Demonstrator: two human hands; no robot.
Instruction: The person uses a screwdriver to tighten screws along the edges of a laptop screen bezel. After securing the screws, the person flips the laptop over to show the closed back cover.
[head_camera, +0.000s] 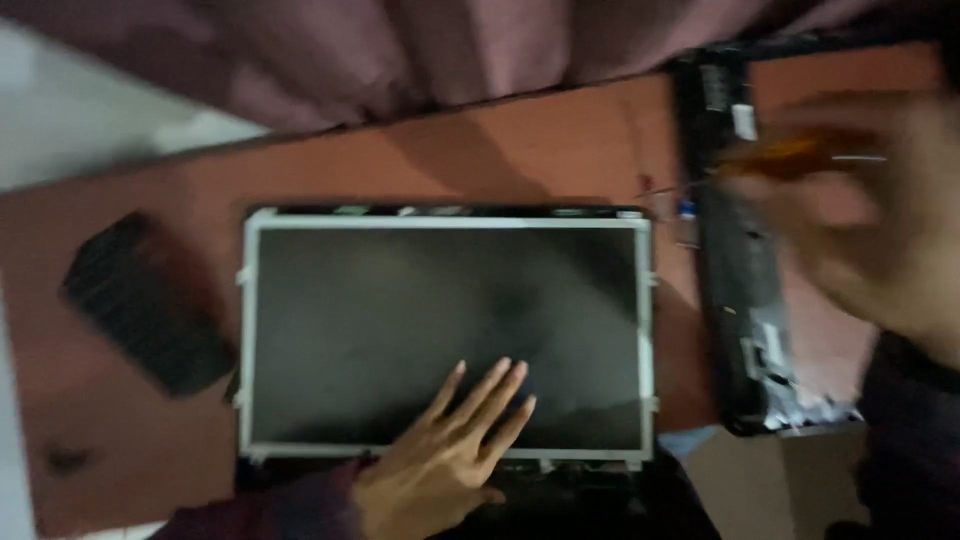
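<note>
Glass under your left hand (445, 460): the bare laptop screen panel (445, 335) lies flat on the brown table (130, 460), fingers spread open on it. Likely thin and fragile, so take its metal edge frame. Your blurred right hand (880, 230) grips an orange-handled screwdriver (800, 155) above the black bezel (740, 290).

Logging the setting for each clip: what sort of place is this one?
Probably an informal repair spot, at home or in a small shop. A bare screen panel in a metal frame lies on a reddish-brown table, a stripped black bezel frame sits beside it, and a dark red curtain hangs behind.
</note>
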